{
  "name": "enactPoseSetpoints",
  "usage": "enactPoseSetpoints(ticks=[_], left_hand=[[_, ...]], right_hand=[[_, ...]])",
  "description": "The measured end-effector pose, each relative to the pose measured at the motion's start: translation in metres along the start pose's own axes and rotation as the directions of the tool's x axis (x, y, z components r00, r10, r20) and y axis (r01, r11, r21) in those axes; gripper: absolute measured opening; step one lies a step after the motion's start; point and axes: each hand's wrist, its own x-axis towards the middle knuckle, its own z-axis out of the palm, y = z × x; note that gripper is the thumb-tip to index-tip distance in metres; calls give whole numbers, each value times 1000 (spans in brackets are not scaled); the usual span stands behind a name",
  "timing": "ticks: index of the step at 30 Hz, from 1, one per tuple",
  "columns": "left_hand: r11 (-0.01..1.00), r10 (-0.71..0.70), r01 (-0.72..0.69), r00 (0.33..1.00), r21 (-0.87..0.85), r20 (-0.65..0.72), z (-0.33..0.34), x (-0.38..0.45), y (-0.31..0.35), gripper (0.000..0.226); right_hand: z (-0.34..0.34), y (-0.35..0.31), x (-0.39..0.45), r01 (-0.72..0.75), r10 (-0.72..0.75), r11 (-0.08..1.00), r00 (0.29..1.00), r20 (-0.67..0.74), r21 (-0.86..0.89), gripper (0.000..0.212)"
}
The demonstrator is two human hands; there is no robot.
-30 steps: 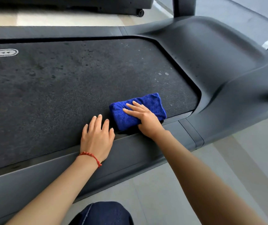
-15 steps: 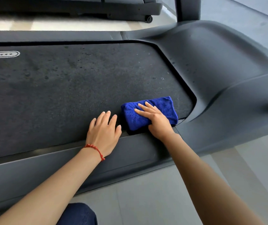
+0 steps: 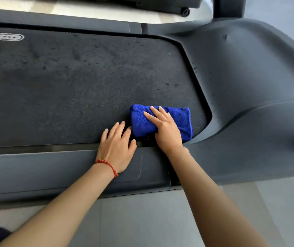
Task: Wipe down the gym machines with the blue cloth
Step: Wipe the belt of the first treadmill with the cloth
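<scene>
1. Nearest us, our two bare forearms reach forward over the grey floor (image 3: 142, 220); a red bracelet (image 3: 107, 164) circles the left wrist.
2. Our left hand (image 3: 116, 150) lies flat with fingers straight and slightly spread, palm over the side rail (image 3: 35, 168) and fingertips on the edge of the belt, holding nothing.
3. Just right of it, nearly touching its index finger, our right hand (image 3: 166, 129) presses down on the blue cloth (image 3: 182, 120) with straight fingers laid across the top.
4. The cloth is folded into a thick pad directly under that palm, sticking out left and right of it, and rests on the treadmill belt (image 3: 71, 86) at its near right corner.
5. Beyond and to the right of the hand rises the dark motor cover (image 3: 249, 68).
6. Farthest away, the belt carries a white logo (image 3: 8, 37) at far left.
</scene>
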Motion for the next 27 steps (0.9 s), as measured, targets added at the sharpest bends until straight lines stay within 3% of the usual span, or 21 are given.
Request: enactPoseSetpoints(ticks=[8,27], left_hand=[[999,-35,34,999,28,34,-4,-1,2,53],[996,-28,22,997,85,77,-7,1,2,54]], right_hand=[[9,16,16,48,-46,999,996,-81,26,65],[1,69,112,-49,47,999,987,-151,-7,67]])
